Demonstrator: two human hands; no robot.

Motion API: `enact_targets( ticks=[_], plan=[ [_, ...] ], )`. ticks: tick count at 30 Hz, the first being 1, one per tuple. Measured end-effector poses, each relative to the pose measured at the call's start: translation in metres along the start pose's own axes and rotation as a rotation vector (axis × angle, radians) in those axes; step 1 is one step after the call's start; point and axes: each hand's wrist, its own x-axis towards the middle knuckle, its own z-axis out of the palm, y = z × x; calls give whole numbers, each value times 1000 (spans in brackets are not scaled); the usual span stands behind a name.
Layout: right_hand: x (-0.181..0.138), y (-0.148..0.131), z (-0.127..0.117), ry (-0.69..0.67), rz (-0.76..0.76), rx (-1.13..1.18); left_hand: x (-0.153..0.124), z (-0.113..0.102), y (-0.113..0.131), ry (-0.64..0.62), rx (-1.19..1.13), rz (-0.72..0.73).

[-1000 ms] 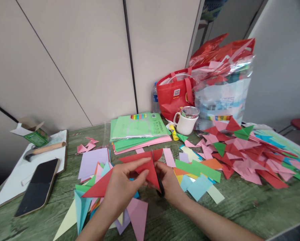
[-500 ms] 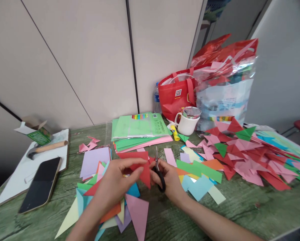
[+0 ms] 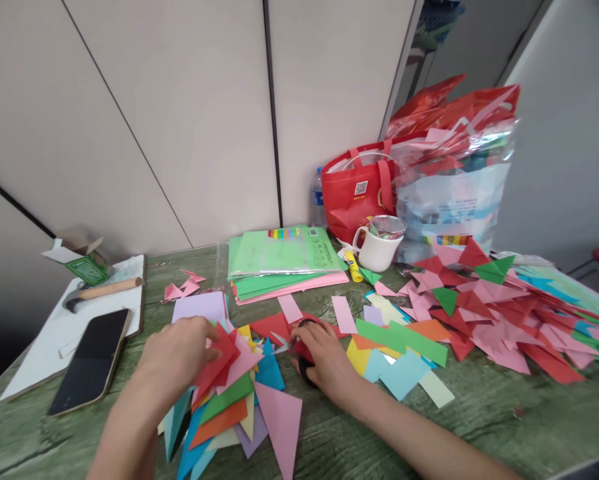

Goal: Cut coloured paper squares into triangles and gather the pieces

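Observation:
My left hand (image 3: pixel 182 350) is over a heap of cut coloured paper, its fingers closed at the edge of a folded red paper piece (image 3: pixel 222 360). Beneath it lie pink, green, orange and blue pieces, with a pink paper triangle (image 3: pixel 282 423) at the near side. My right hand (image 3: pixel 324 357) rests low at the table with its fingers over the black-handled scissors (image 3: pixel 308 367), whose blades point left. Red paper (image 3: pixel 269 325) lies just behind the scissors, partly covered by that hand.
Paper packs (image 3: pixel 284 250), a white mug (image 3: pixel 379 243) and a glue stick (image 3: pixel 352 267) stand behind. Folded red and pink pieces (image 3: pixel 499 313) pile up at right, near a red bag (image 3: pixel 354 193). A phone (image 3: pixel 90 360) and a hammer (image 3: pixel 104 291) are at left.
My left hand has moved left and down to the heap with the red paper. My right hand has lowered the scissors to the table, away from that paper.

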Motion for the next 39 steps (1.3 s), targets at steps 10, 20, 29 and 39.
enact_targets(
  ticks=[10,20,29,39],
  plan=[
    [-1,6,4,-8,18,-82,24,34,49,89,-327,199],
    [3,-3,-6,556,66,226,12,33,59,130,-606,156],
    [-6,-8,-11,493,-229,318,0,33,81,320,-817,211],
    [-1,-24,-14,55,76,657,-2,14,61,688,-1167,28]
  ],
)
